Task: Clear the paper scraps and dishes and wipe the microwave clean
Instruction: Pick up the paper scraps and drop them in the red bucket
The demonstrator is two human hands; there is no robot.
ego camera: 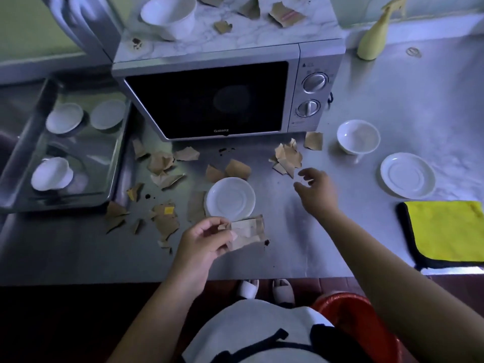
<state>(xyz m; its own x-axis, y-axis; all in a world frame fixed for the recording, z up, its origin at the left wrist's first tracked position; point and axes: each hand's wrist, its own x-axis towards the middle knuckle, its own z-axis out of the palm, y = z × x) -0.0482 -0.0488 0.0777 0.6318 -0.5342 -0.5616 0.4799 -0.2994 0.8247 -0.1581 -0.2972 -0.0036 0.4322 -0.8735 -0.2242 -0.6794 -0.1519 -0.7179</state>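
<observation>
The steel tabletop (301, 258) fills most of the view, and a silver microwave (207, 100) sits at its back with the door closed. A metal tray (23, 142) at the left holds three white cups (64, 121). At the right edge lies a folded yellow cloth (445, 229), and below the tabletop's front edge a red bin (351, 310) shows beside the person's body. A yellow spray bottle (373, 40) stands to the right of the microwave.

A white bowl (170, 15) rests on the microwave's top among several torn brown scraps (285, 14). One saucer (230, 197) lies in front of the microwave, a second saucer (407, 175) lies farther right, and a white footed cup (357, 137) stands just behind that one.

The left hand (204, 239) pinches a flat paper scrap (247, 231) just in front of the near saucer. The right hand (314, 189) is released, fingers loosely spread and holding nothing, near a crumpled scrap pile (286, 159). More paper scraps (162, 163) lie scattered between the tray and the near saucer.
</observation>
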